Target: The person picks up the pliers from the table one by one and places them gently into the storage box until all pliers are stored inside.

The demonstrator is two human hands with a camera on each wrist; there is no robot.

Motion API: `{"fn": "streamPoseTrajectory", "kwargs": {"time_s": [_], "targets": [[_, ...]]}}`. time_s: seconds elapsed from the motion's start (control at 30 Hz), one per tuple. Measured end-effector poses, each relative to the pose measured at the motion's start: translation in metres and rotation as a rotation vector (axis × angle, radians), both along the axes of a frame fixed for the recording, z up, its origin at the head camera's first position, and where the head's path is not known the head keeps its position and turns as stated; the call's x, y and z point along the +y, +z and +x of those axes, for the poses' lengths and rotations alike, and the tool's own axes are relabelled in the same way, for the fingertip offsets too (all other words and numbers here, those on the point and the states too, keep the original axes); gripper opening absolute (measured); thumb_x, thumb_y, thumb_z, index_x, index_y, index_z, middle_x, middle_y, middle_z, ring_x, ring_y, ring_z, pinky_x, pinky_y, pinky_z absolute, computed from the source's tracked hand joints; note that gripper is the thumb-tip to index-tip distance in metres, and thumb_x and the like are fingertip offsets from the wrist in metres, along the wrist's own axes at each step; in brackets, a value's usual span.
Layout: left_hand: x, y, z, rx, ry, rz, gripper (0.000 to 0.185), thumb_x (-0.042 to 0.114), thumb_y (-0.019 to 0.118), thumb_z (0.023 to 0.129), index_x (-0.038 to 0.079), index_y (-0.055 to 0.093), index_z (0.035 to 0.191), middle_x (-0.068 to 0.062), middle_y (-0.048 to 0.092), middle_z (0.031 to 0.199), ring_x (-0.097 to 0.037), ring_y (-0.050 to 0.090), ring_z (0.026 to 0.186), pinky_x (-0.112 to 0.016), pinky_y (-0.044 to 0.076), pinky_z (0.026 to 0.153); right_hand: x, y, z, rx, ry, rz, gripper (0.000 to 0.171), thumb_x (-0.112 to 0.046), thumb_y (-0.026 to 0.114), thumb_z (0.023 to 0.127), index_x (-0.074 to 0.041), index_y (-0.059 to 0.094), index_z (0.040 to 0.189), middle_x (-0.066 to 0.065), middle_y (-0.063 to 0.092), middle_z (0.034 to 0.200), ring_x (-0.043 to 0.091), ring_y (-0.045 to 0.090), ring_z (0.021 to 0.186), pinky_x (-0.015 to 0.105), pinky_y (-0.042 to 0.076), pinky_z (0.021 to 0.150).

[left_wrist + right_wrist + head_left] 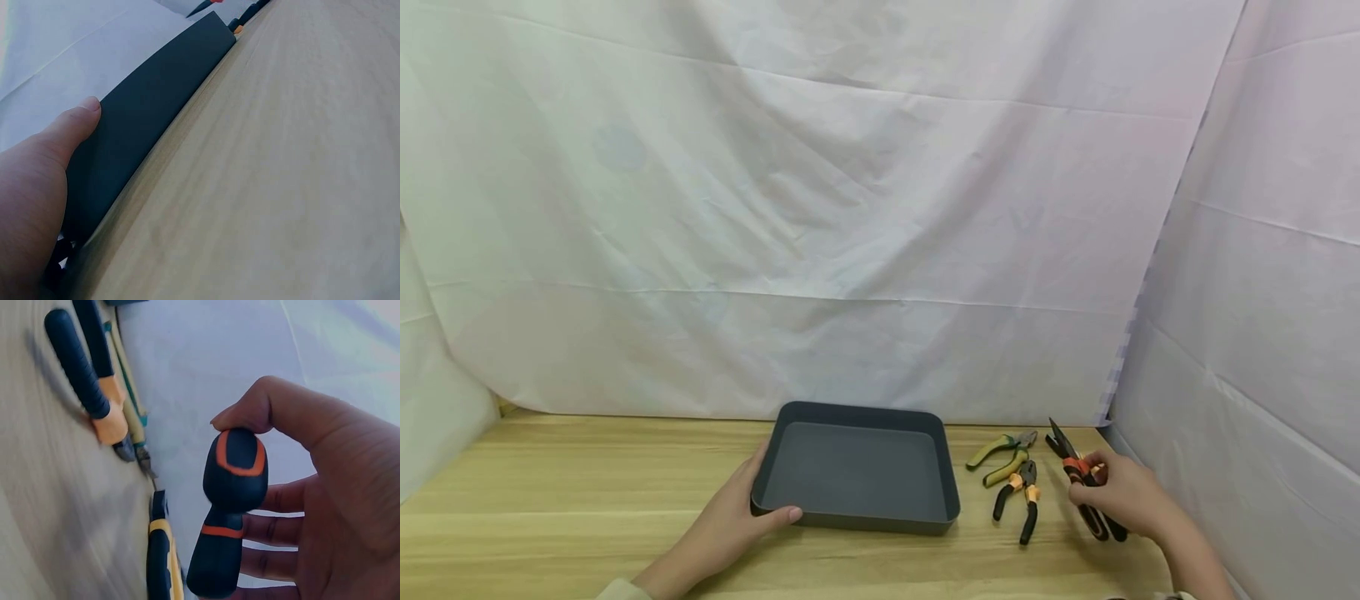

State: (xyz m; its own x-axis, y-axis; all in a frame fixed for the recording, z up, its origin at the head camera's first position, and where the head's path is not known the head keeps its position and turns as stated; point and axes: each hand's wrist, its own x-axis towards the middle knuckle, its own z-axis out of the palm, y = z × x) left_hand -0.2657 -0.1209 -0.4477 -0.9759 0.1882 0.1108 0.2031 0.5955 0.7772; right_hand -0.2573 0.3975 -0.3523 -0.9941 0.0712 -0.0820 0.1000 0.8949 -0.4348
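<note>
A dark grey tray [951, 500] lies on the wooden table. My left hand [737, 517] grips its near left corner, with the thumb [78, 122] flat against the outer wall [156, 119]. Over on the right, my right hand [1093, 487] holds a black tool with orange trim [1078, 467]. Its dark blades point away from me. In the right wrist view the fingers [275, 512] and thumb curl round its handle [231, 506]. Between tray and right hand lie green-yellow pliers [1000, 454] and black-orange pliers [1026, 500].
White sheeting hangs behind the table and along its right side, close to my right hand. Bare wood [550, 492] stretches to the left of the tray. In the right wrist view a black and yellow handle [159, 556] lies beside the black-orange pliers [87, 375].
</note>
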Motion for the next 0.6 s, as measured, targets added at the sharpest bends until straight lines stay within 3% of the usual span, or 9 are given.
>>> {"fn": "streamPoseTrajectory", "kwargs": {"time_s": [0.27, 0.6], "targets": [[0.0, 0.001, 0.0, -0.006, -0.001, -0.004, 0.114, 0.066, 0.074, 0.081, 0.02, 0.011, 0.165, -0.017, 0.022, 0.168, -0.044, 0.03, 0.151, -0.065, 0.037, 0.113, -0.011, 0.009, 0.005, 0.014, -0.008, -0.045, 0.059, -0.035, 0.072, 0.086, 0.002, 0.056, 0.129, 0.007, 0.061, 0.093, 0.018, 0.052, 0.072, 0.033, 0.044, 0.055], [0.0, 0.001, 0.0, -0.01, 0.001, -0.007, 0.115, 0.067, 0.074, 0.08, 0.021, 0.011, 0.165, -0.016, 0.022, 0.168, -0.044, 0.03, 0.152, -0.065, 0.037, 0.113, -0.016, 0.015, 0.005, 0.031, -0.012, -0.053, 0.056, -0.034, 0.072, 0.085, 0.001, 0.057, 0.126, 0.007, 0.063, 0.091, 0.018, 0.053, 0.072, 0.033, 0.045, 0.058]]}}
